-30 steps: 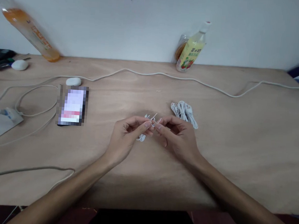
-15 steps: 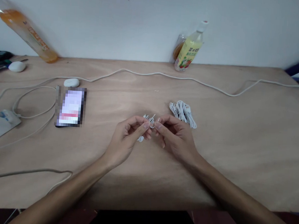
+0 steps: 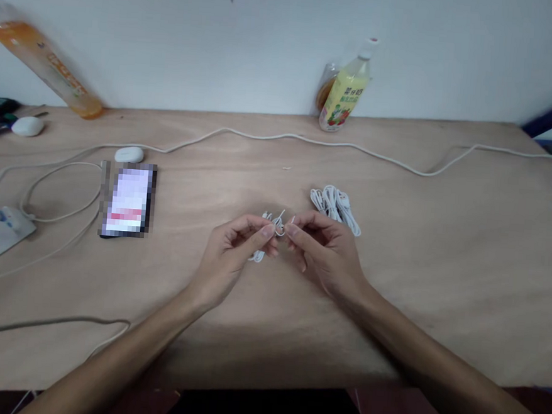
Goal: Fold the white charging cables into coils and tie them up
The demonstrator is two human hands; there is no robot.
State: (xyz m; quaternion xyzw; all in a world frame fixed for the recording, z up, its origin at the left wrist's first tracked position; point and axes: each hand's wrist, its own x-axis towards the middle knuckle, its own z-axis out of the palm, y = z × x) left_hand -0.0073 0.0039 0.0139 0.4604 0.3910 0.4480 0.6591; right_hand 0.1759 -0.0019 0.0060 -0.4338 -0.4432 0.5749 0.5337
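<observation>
Pinching w/ thumb & fingertips, the L hand (image 3: 228, 254) has one side of a thin white tie (image 3: 281, 214) at a small white cable bundle (image 3: 256, 257). R hand (image 3: 333, 252) pinches the other side, thumb on index; fingertips of both hands are just apart, gap v. narrow, w/ tie ends poking up & a small loop btwn. Bundle sits at L fingers, partly hidden by them, near the middle of the wooden table (image 3: 442, 256); can't tell if it touches the tabletop.

Larger coiled white cable (image 3: 336, 205) lies just beyond R hand, partly covered by it. Small white scrap (image 3: 286, 168) is farther back. Off to L: smartphone (image 3: 129, 200), screen lit but pixelated, w/ white earbud case (image 3: 129, 154) just behind. Long white cord (image 3: 225, 129) runs across the back. By the wall: orange drink bottle (image 3: 49, 68) at far L, yellow-labelled bottle (image 3: 345, 92) R of centre, both w/ bases on the tabletop.
</observation>
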